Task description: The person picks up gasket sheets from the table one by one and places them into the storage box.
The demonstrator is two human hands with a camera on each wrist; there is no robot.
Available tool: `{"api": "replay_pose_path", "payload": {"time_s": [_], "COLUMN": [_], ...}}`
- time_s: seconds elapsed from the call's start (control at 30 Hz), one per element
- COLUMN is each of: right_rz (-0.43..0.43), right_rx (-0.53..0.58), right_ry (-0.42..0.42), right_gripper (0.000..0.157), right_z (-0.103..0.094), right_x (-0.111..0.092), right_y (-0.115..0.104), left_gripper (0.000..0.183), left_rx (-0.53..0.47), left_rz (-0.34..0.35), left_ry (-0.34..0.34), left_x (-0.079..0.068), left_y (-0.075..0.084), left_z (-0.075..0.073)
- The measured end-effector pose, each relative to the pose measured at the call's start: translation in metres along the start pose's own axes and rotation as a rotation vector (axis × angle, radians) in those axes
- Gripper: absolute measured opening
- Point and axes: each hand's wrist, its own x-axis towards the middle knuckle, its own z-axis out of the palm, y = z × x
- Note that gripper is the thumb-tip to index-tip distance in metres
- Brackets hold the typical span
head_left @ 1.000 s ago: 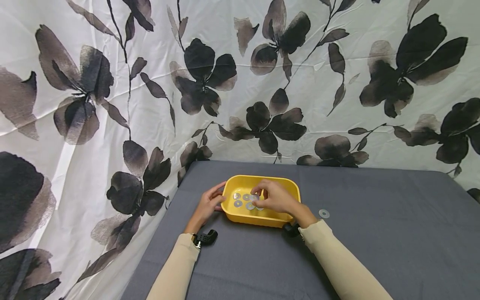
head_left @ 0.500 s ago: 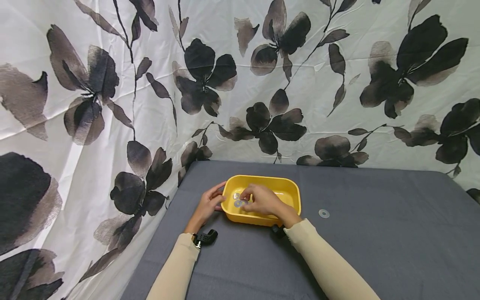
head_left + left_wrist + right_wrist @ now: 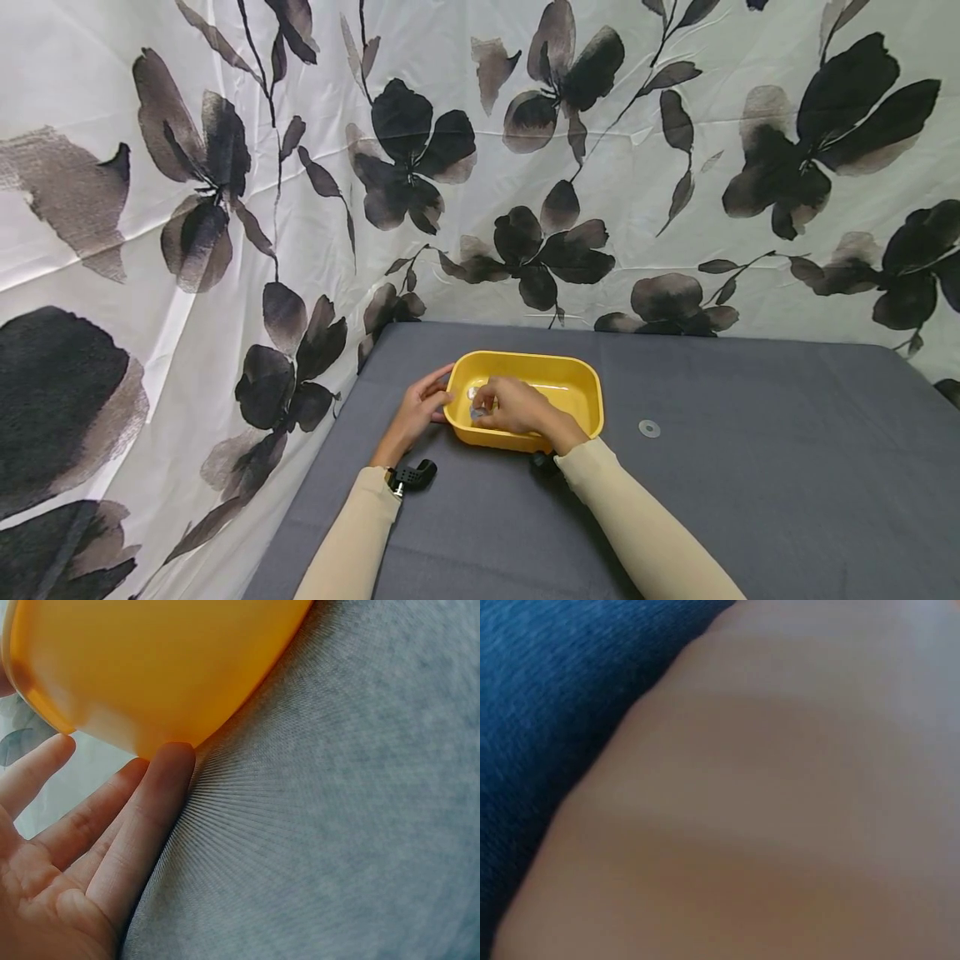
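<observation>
A yellow plastic tub [image 3: 577, 362] sits on the cloth-covered table. My left hand [image 3: 412, 415] is at its left end; in the left wrist view its fingers [image 3: 161, 780] are fairly straight, tips against the tub's outer wall. Inside the tub, my right hand [image 3: 517, 406] reaches down with curled fingers, pinching small metal washers [image 3: 477, 412] near the left end. One more washer [image 3: 472, 392] shows just beyond the fingertips. The right palm and fingers hide part of the tub floor. Blurred skin fills most of the right wrist view.
A single flat washer [image 3: 649, 428] lies on the grey cloth [image 3: 750, 467] to the right of the tub. Behind and to the left hangs a white curtain [image 3: 465, 183] with dark flowers. A black wrist-worn device [image 3: 415, 475] is on the left wrist.
My right hand has moved left inside the tub, toward its left end. Fewer washers show in the tub than before. My left hand has stayed at the tub's end.
</observation>
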Motion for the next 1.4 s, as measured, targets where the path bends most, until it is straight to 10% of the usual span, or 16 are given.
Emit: {"api": "replay_pose_path", "payload": {"time_s": [0.67,1.07,1.4], "right_rz": [0.036,-0.059,0.125], "right_rx": [0.091,0.225,0.167], "right_ry": [0.056,0.301,0.347], "right_gripper": [0.03,0.018,0.024], "right_z": [-0.007,-0.048,-0.084], "right_x": [-0.011,-0.07,-0.12], "right_y": [-0.001,0.027,0.074], "left_gripper": [0.054,0.053,0.053], "left_rx": [-0.023,0.006,0.006], "left_rz": [0.026,0.065,0.073], "left_ry": [-0.004,0.062,0.05], "left_x": [0.009,0.007,0.006], "left_y": [-0.021,-0.026,-0.026], "left_z": [-0.004,-0.003,-0.004]}}
